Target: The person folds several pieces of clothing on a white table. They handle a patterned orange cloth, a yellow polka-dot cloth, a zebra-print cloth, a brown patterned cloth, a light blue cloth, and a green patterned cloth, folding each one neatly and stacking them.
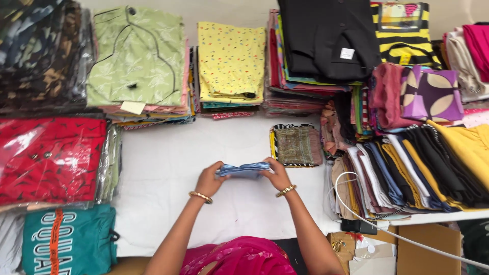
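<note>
Blue cloth [243, 169] was already folded small, pinched at both ends by left hand [210, 179] and right hand [277, 174] fingers, not yet stacked.

Both bare forearms reach forward and converge, the left hand [209, 179] and right hand [277, 174] facing each other, fingers curled closed, wrists bangled.

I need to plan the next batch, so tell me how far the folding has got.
Done: folded stacks ring the white table, such as the green pile, yellow pile and a small olive piece. In hand: the left hand and right hand hold a folded blue cloth between them. Left: no unfolded garments are visible.
</note>
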